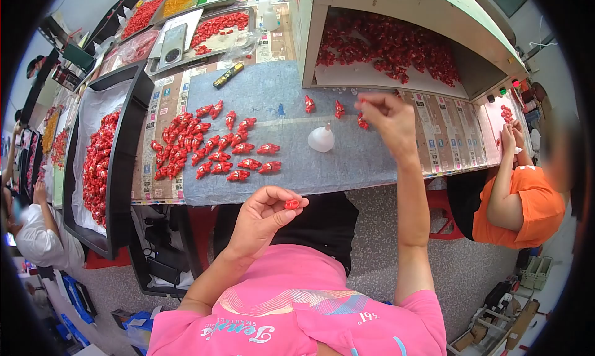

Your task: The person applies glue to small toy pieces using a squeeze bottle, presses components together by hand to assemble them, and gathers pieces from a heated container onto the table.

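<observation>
My left hand is closed in a pinch near the table's front edge, holding a small red plastic piece between thumb and fingers. My right hand reaches over the right part of the blue-grey mat, its fingers pinched. A bit of red shows at its fingertips, too small to make out. Just below those fingers lies a red figure; two more, one red figure and another red figure, lie to its left. A white squeeze bottle with a thin tip stands close by.
Many red figures lie on the mat's left side. A black tray holds more of them. An open-fronted box with dark red pieces stands at the back right. A yellow-black marker-like object lies behind. Co-workers sit on both sides.
</observation>
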